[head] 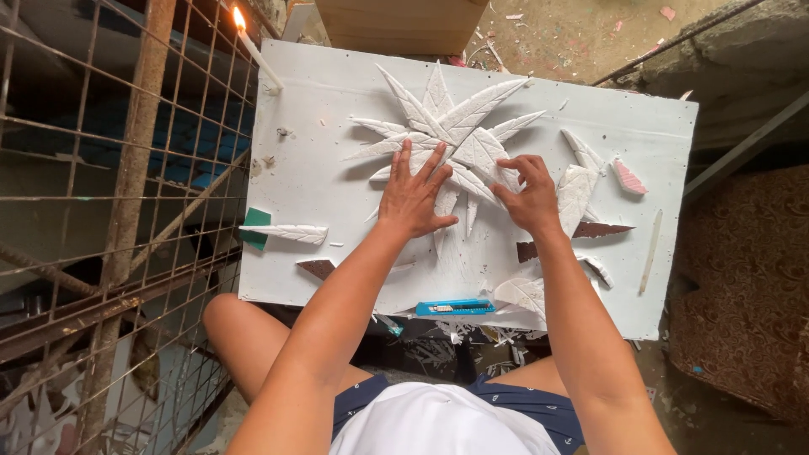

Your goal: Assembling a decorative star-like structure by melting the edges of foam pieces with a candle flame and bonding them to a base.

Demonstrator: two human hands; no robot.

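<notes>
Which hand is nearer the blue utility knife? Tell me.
Right, narrowly. The right hand lies above and slightly right of the blue utility knife; the left hand lies above it, slightly left.

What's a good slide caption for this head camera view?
Both hands, left and right, press white foam leaves into a star on a white board.

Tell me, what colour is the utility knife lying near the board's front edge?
Bright blue utility knife, clearest in the head view.

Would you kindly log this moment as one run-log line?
left hand: flat on white carved foam leaf cluster | right hand: pinching one leaf | blue utility knife: idle on white board
</notes>
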